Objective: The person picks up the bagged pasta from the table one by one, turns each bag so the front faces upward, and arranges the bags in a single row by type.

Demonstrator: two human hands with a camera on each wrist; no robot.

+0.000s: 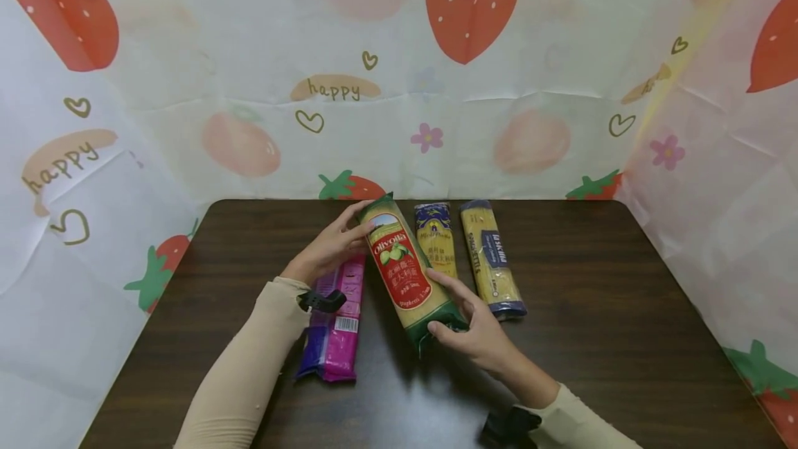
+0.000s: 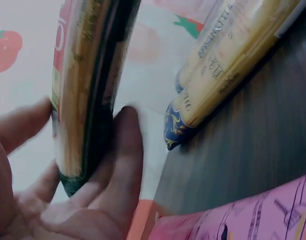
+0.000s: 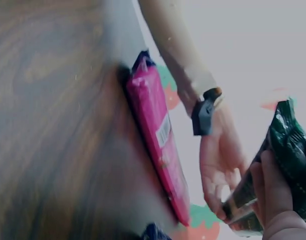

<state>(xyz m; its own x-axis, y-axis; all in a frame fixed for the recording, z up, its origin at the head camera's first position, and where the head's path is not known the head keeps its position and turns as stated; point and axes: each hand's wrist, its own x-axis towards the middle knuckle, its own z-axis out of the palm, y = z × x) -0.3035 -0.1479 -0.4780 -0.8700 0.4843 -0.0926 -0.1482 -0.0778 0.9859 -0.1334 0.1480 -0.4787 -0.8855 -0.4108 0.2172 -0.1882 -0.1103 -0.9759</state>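
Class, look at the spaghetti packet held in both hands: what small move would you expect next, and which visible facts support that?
Probably lowering the Olivolla spaghetti packet flat into the gap on the table. The left hand holds its far end and the right hand its near end. It lies between the pink packet and two yellow pasta packets lying side by side.

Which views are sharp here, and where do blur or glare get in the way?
Head view: evenly lit and sharp, labels on the green spaghetti pack readable, faint sheen on the table. Left wrist view: close and soft, left hand blurred. Right wrist view: tilted, hazy and washed out, pink pack smeared, right hand's fingers soft.
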